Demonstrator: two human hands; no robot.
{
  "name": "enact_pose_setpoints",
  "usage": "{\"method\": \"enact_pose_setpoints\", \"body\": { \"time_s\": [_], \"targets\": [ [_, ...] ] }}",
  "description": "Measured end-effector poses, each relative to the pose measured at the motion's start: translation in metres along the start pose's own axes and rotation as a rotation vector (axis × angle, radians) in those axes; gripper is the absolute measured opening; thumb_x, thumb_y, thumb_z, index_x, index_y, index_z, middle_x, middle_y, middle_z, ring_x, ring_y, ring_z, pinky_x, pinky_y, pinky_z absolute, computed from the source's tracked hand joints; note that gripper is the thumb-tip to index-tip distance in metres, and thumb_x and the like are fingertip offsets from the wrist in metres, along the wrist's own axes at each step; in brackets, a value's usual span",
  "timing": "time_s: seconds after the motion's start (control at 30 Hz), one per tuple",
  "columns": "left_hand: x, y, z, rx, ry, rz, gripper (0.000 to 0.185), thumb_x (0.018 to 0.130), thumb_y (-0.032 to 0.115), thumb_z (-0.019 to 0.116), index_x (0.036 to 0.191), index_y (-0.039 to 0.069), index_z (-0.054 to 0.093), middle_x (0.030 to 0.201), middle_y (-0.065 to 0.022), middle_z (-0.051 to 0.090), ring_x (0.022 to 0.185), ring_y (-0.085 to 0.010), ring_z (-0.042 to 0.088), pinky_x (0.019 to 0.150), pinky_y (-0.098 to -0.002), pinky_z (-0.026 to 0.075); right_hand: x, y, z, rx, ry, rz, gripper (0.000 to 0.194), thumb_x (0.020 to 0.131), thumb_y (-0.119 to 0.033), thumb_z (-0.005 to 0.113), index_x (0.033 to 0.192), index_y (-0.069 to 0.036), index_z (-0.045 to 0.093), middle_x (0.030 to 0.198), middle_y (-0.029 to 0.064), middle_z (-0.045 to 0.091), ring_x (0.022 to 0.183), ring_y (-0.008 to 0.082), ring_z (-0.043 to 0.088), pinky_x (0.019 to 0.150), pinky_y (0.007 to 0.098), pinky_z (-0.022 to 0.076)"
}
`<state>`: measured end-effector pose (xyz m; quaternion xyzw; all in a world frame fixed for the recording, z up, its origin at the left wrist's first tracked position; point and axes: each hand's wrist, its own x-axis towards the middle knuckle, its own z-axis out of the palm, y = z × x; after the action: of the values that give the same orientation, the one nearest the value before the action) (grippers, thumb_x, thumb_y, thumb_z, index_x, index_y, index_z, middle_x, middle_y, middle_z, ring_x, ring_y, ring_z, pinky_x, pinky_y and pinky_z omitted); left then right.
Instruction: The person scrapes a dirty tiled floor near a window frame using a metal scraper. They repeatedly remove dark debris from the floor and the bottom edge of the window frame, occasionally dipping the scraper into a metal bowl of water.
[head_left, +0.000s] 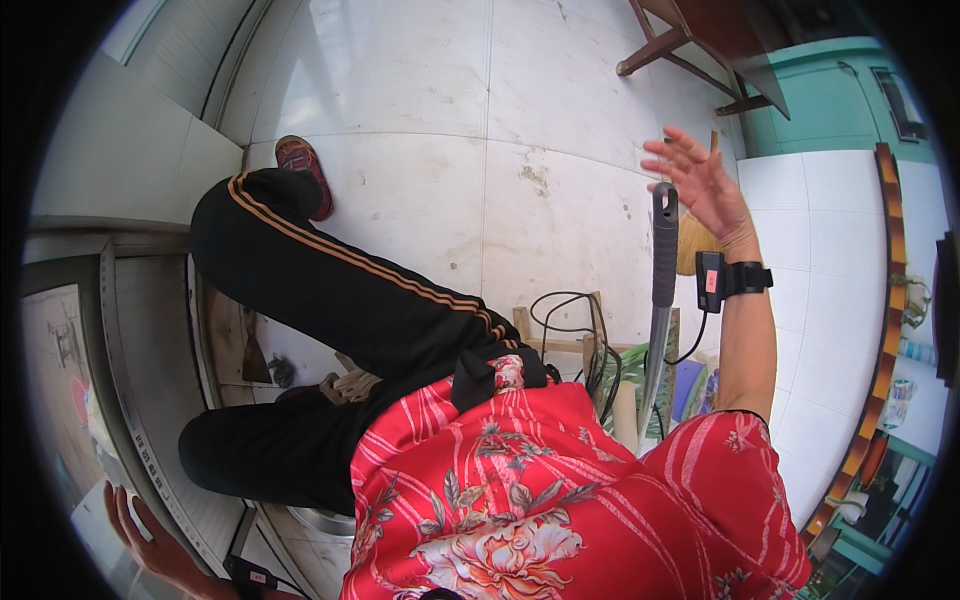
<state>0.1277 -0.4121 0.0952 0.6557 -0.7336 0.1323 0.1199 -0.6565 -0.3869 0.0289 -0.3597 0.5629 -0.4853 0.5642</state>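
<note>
My right hand (699, 184) is raised at the upper right, palm showing and fingers spread, with nothing in it. Beside it in the picture stands a metal pole with a dark grey ribbed grip (665, 240) and a hole at its end; I cannot tell whether they touch. The pole's lower end is hidden behind my red floral shirt (495, 480). At the lower left my left hand (150, 536) has its fingers apart and holds nothing. It is nearest the metal-framed glass panel (112, 360); contact is unclear. Both wrists wear black strapped devices with cables.
A straw broom (696, 246) shows behind my right wrist. Black cables (592, 330) loop over a wooden frame (562, 345). A brown wooden piece of furniture (675, 45) stands at the upper right, near a teal cabinet (817, 97). White floor tiles (420, 195) lie around my shoe (306, 172).
</note>
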Motion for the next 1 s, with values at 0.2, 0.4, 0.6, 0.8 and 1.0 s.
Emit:
{"method": "enact_pose_setpoints", "body": {
  "time_s": [0.2,0.4,0.6,0.8,1.0],
  "targets": [
    [-0.031,0.001,-0.003,-0.008,-0.014,-0.132,0.028,0.096,0.009,0.051,0.122,0.001,0.059,0.130,-0.0151,0.055,0.118,-0.0300,0.054,0.099,-0.0375,0.042,0.014,-0.128,0.111,-0.402,0.100,-0.713,0.033,0.101,-0.027,0.041,0.117,-0.005,0.060,0.113,0.0163,0.063,0.102,0.0218,0.060,0.087,0.0350,0.0485],
    [-0.053,-0.014,0.019,-0.018,-0.014,-0.044,0.026,0.096,0.009,0.052,0.119,-0.001,0.060,0.127,-0.0150,0.056,0.115,-0.0290,0.057,0.094,-0.0365,0.046,-0.019,0.009,0.196,-0.336,-0.243,0.202,0.016,0.092,-0.013,0.058,0.084,0.001,0.062,0.078,0.0026,0.064,0.077,0.0080,0.061,0.066,0.0241,0.0486],
    [-0.056,-0.021,0.030,-0.001,-0.057,-0.079,0.025,0.096,0.009,0.052,0.118,-0.001,0.060,0.128,-0.0147,0.056,0.115,-0.0281,0.056,0.094,-0.0363,0.046,-0.074,0.203,0.084,-1.110,0.633,0.258,0.014,0.082,-0.005,0.055,0.091,0.000,0.064,0.096,0.0187,0.065,0.087,0.0319,0.064,0.075,0.0395,0.0515],
    [-0.045,-0.011,0.035,-0.066,-0.070,-0.011,0.025,0.095,0.006,0.054,0.118,-0.002,0.060,0.128,-0.0145,0.056,0.115,-0.0275,0.056,0.095,-0.0356,0.045,-0.130,0.290,-0.004,-0.915,0.315,1.191,0.028,0.080,-0.017,0.066,0.099,0.002,0.063,0.094,0.0193,0.067,0.085,0.0315,0.067,0.070,0.0411,0.0525],
    [-0.044,-0.006,0.025,-0.031,-0.071,-0.053,0.025,0.095,0.006,0.053,0.117,-0.002,0.060,0.128,-0.0137,0.056,0.116,-0.0273,0.056,0.095,-0.0354,0.046,-0.123,0.275,0.009,-0.221,0.111,1.226,0.034,0.081,-0.031,0.074,0.096,-0.002,0.063,0.082,0.0092,0.064,0.070,0.0202,0.063,0.056,0.0366,0.0514]
  ]
}}
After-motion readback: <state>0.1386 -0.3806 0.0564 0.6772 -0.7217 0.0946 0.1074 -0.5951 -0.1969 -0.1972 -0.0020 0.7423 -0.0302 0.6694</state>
